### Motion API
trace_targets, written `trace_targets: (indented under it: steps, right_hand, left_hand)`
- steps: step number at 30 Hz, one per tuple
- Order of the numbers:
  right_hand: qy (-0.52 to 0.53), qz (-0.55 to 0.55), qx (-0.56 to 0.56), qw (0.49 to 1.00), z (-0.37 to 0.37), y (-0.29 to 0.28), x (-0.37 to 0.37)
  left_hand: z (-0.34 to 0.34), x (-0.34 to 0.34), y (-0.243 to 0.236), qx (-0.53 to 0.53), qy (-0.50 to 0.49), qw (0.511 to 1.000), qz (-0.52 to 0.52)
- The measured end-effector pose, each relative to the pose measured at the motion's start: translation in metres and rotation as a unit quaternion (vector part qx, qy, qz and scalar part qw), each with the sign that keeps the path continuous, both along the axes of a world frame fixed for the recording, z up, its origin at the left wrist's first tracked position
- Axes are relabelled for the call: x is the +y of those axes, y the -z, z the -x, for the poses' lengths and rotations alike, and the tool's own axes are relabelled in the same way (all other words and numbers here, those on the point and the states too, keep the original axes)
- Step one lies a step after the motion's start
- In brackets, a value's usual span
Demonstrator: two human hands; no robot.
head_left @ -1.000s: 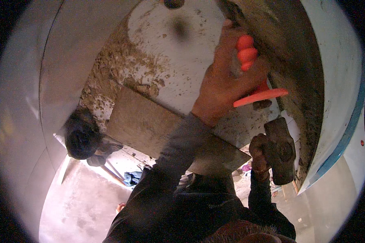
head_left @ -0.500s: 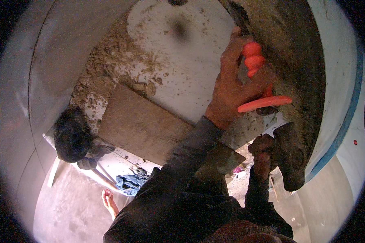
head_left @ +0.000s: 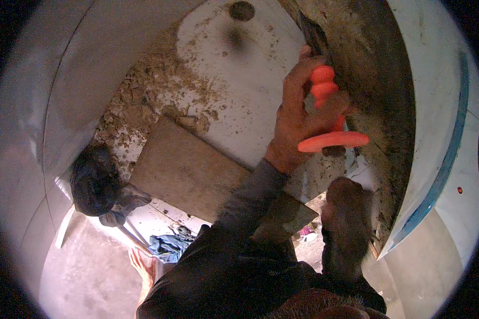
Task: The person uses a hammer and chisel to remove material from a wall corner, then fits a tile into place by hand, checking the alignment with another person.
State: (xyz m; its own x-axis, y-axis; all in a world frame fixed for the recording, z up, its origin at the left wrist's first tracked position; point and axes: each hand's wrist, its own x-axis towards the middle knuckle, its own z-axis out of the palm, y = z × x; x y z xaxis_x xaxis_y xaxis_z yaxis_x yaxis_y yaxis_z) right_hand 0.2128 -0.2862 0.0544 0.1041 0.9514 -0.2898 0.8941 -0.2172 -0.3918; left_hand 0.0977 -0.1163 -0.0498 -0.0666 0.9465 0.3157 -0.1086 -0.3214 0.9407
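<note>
My left hand (head_left: 295, 114) is closed around a chisel with an orange ridged grip (head_left: 322, 74), a broad round orange guard (head_left: 332, 141) and a dark striking end below it. The chisel lies along a rough, mortar-smeared strip (head_left: 382, 69); its tip is hard to make out. My right hand (head_left: 339, 195), blurred, is closed on a dark hammer (head_left: 356, 218) just below the striking end, smeared by motion. A brown board (head_left: 186, 167) lies under my left forearm.
Crumbled debris (head_left: 133, 101) covers part of a white surface (head_left: 239, 95) with a round hole. Dark bags (head_left: 96, 181), a blue cloth (head_left: 170, 247) and another person's bare hand or foot (head_left: 142, 266) are at lower left. Curved pale walls flank both sides.
The hammer has swung from beside the chisel's end into a blur nearer my body. My left hand and chisel shifted slightly downward. The bare limb at lower left came further into view.
</note>
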Motion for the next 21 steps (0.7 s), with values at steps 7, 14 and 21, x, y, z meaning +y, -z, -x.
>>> trace_targets:
  steps: [7, 14, 21]
  right_hand:
    - [0.062, 0.074, 0.154, 0.983, 0.006, 0.021, 0.0]
    - [-0.066, -0.03, -0.073, 0.995, 0.021, 0.002, 0.022]
    - [0.09, -0.135, 0.03, 0.986, 0.016, 0.035, -0.001]
  left_hand:
    - [0.012, 0.005, -0.004, -0.009, -0.048, 0.999, -0.006]
    - [0.014, 0.005, -0.002, 0.065, -0.023, 0.997, -0.035]
    - [0.008, 0.012, -0.011, 0.014, 0.036, 0.999, 0.024]
